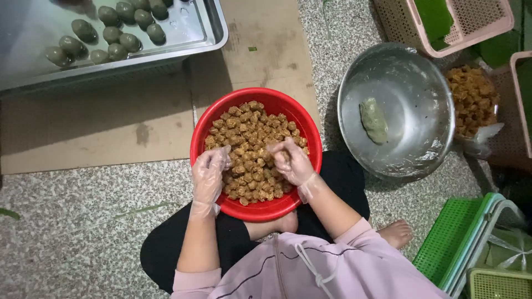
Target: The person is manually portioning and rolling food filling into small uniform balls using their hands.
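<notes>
- A person sits on the speckled floor (72, 221) with a red bowl (206, 128) in front of the knees.
- The red bowl is full of little brown balls (249, 124) — they look like lumps of filling, piled close together.
- The left hand (209, 173) wears a thin clear glove. It rests on the left side of the pile, with the fingers bent down and touching the brown balls. Whether it has one pinched cannot be told.
- The right hand (292, 161) also wears a clear glove. Its fingers are curled in over the right side of the pile, and they seem to be closed around some of the brown balls.
- The two hands are near each other over the bowl but do not touch.
- To the right of the red bowl sits a big shiny metal bowl (413, 72). Inside it lies one lump of green dough (374, 120).
- Just beside the metal bowl, farther right, is a clear bag of brown chunks (474, 99).
- At the top left is a metal tray (191, 30) with dark green balls (113, 34) lying on it in rows.
- A flat piece of brown cardboard (111, 133) lies on the floor under the tray and reaches to the red bowl.
- At the top right is a pink basket (487, 25) with something green in it.
- At the bottom right stand green baskets (449, 238) — leaning together.
- The person wears a pale pink top (343, 266), and a bare foot (396, 232) shows near the green baskets.
</notes>
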